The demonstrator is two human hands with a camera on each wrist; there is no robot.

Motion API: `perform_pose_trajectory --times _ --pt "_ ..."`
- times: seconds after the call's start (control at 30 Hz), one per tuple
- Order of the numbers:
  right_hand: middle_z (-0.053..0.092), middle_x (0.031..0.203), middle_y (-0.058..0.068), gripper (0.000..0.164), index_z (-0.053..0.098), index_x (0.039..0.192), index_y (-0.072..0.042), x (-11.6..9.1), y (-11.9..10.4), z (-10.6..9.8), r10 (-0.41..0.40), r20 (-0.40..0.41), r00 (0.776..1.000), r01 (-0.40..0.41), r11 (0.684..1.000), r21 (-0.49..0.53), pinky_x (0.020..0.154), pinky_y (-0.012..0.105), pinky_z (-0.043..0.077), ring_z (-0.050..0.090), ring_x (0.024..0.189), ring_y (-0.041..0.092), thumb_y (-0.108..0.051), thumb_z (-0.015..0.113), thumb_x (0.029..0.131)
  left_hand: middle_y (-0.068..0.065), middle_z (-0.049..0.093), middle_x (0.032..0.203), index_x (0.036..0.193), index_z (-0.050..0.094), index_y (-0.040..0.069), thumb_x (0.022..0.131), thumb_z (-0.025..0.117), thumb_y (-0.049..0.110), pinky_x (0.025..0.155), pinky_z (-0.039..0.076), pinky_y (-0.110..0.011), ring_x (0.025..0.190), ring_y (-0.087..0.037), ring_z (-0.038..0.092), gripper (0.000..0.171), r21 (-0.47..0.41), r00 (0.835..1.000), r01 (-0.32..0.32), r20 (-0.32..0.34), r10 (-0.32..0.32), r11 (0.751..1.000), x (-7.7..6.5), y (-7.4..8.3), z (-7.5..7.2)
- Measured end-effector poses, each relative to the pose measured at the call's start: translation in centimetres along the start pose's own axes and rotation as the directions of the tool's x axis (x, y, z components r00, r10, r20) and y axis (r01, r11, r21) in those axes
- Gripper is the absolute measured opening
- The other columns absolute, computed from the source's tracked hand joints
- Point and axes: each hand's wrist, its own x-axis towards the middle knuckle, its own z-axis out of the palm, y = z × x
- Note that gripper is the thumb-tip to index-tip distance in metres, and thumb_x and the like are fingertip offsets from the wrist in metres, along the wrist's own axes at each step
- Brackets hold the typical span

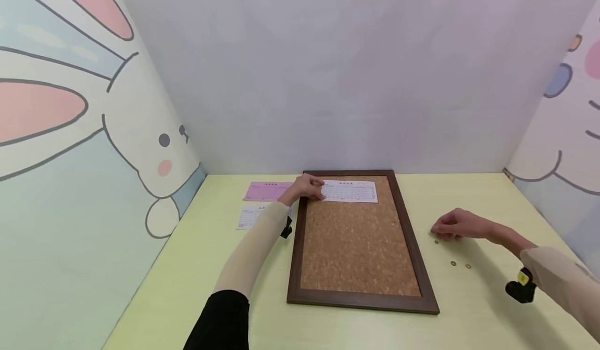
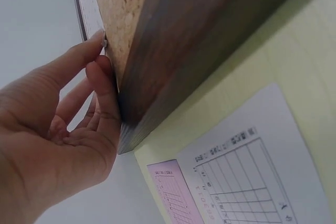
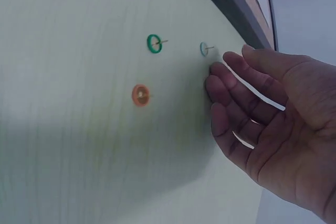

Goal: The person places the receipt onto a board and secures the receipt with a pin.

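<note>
A white printed slip [image 1: 350, 191] lies across the top of a framed cork board [image 1: 360, 246]. My left hand [image 1: 309, 186] holds this slip by its left edge, the thumb and bent fingers close together over the board's left frame. In the left wrist view a tiny shiny object [image 2: 104, 42] shows beside the thumb tip. Right of the board, my right hand [image 1: 461, 224] hovers low over the table with loosely bent fingers and nothing visible between them. Near its fingertips is a teal ring-shaped thumbtack [image 3: 204, 49]; a green thumbtack [image 3: 155, 43] and an orange thumbtack [image 3: 140, 95] lie farther off.
A pink printed slip [image 1: 266, 190] and a second white slip [image 1: 248, 217] lie on the table left of the board, partly behind the left arm. The board's dark wooden frame [image 1: 363, 300] stands raised above the yellow table [image 1: 225, 329]. Walls enclose the back and sides.
</note>
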Motion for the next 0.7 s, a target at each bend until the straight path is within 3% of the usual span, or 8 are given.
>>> perform_pose_trajectory --times 0.1,0.23,0.33,0.53,0.7 --pt "0.061 0.078 -0.01 0.02 0.071 0.105 0.007 -0.6 0.4 0.4 -0.062 0.005 0.998 0.063 0.998 -0.016 0.057 0.021 0.042 0.048 0.066 -0.002 -0.007 0.058 0.103 -0.018 0.064 0.128 0.133 0.067 0.005 0.085 0.082 0.009 0.064 0.05 -0.018 0.076 -0.01 0.057 0.05 -0.001 1.0 -0.007 0.001 0.007 1.0 0.1 0.0 0.0" --pt "0.068 0.081 -0.007 0.011 0.073 0.099 0.003 -0.9 -0.1 0.9 -0.162 -0.014 0.987 0.16 0.98 -0.117 0.06 0.019 0.044 0.05 0.07 -0.006 -0.006 0.067 0.097 -0.017 0.064 0.125 0.133 0.066 0.005 0.085 0.082 0.01 0.064 0.05 -0.017 0.075 -0.009 0.057 0.051 0.003 1.0 -0.024 0.013 0.024 1.0 0.2 -0.1 -0.1" --pt "0.07 0.081 -0.006 0.009 0.073 0.091 -0.003 -0.7 -1.0 1.3 -0.187 -0.018 0.982 0.18 0.963 -0.202 0.061 0.019 0.045 0.051 0.071 -0.007 -0.011 0.073 0.094 -0.015 0.063 0.12 0.133 0.067 0.005 0.085 0.082 0.011 0.064 0.05 -0.018 0.073 -0.009 0.056 0.05 0.007 1.0 -0.018 0.002 0.018 1.0 0.1 -0.3 -0.1" --pt "0.068 0.074 -0.009 0.01 0.074 0.083 -0.008 -0.5 -1.8 1.5 -0.1 -0.063 0.993 0.079 0.958 -0.276 0.059 0.018 0.043 0.049 0.064 -0.007 -0.014 0.077 0.09 -0.013 0.061 0.116 0.134 0.066 0.006 0.086 0.082 0.012 0.064 0.049 -0.018 0.072 -0.009 0.055 0.051 0.001 1.0 -0.014 0.01 0.014 1.0 0.0 -0.5 -0.1" --pt "0.07 0.072 -0.006 0.012 0.076 0.081 -0.007 -0.3 -1.7 1.1 -0.059 -0.068 0.996 0.039 0.963 -0.266 0.057 0.019 0.045 0.052 0.061 -0.006 -0.015 0.077 0.09 -0.014 0.062 0.114 0.133 0.067 0.007 0.085 0.083 0.012 0.062 0.048 -0.018 0.069 -0.008 0.054 0.051 0.002 1.0 -0.02 0.0 0.02 1.0 0.3 -0.6 0.0"
